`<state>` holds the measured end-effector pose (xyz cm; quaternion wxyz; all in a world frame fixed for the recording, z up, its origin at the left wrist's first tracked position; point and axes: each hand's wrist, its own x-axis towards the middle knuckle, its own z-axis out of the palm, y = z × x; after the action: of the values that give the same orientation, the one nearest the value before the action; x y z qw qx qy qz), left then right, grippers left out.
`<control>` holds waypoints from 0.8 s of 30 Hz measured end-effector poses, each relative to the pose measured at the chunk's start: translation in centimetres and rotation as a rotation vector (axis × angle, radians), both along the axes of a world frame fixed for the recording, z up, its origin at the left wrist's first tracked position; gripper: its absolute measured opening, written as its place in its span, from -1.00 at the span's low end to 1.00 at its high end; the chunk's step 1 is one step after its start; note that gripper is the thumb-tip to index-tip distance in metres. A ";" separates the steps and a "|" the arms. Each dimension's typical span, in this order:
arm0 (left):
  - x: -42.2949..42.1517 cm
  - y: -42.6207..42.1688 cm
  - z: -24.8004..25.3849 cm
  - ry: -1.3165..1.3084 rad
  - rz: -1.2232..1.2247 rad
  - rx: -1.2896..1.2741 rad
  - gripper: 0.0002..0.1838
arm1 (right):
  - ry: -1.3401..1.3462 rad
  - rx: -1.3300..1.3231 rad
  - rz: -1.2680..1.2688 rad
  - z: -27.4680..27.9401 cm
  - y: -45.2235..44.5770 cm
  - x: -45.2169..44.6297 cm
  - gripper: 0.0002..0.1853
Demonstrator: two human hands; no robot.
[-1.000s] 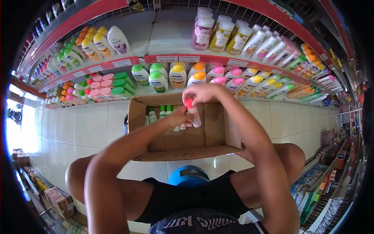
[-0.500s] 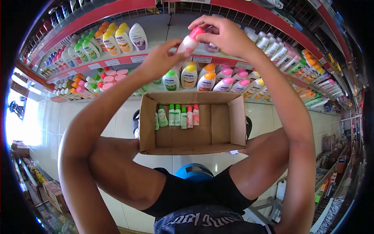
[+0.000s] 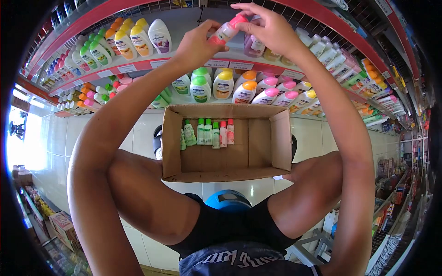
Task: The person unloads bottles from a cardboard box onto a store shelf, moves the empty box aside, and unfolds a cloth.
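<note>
A small clear bottle with a pink cap (image 3: 225, 33) is held tilted in front of the upper shelf. My left hand (image 3: 199, 45) is closed around its lower body. With thumb and fingers, my right hand (image 3: 269, 30) grips the bottle at its cap end. Below my hands, an open cardboard box (image 3: 221, 176) holds several small bottles lying in a row. Green-capped bottles (image 3: 201, 131) are on the left of that row, and pink-capped bottles (image 3: 230, 131) on the right.
An upper shelf with a red edge (image 3: 195, 64) carries several lotion bottles (image 3: 159, 36). More bottles (image 3: 223, 83) stand on the lower shelf behind the box. A blue stool (image 3: 229, 198) is between my legs. Cartons (image 3: 66, 230) sit at the lower left.
Both hands have moved slightly up with the pink-capped bottle. It has turned so that its printed side shows more. The camera view has shifted a little.
</note>
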<state>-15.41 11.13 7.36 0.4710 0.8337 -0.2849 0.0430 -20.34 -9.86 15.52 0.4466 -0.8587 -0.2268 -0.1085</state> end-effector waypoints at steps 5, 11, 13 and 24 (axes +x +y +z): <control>2.3 -1.7 0.1 -0.172 0.131 0.075 -0.35 | -0.238 -0.132 -0.064 -0.4 0.3 3.3 -0.74; 6.0 -2.6 -0.9 -0.175 0.169 -0.030 -0.33 | -0.189 -0.365 -0.122 0.1 1.7 5.3 -0.76; 6.8 -3.2 -1.5 -0.174 0.149 -0.022 -0.35 | -0.182 -0.417 -0.138 -0.3 1.6 6.1 -0.75; 13.7 -5.9 -6.9 -0.193 0.106 0.145 -0.52 | -0.187 -0.560 -0.260 -2.6 -0.3 10.0 -0.78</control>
<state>-1.67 5.26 0.47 0.3770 0.8714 -0.2868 0.1274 -10.37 -10.18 12.90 0.1524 -0.9564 -0.1763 -0.1763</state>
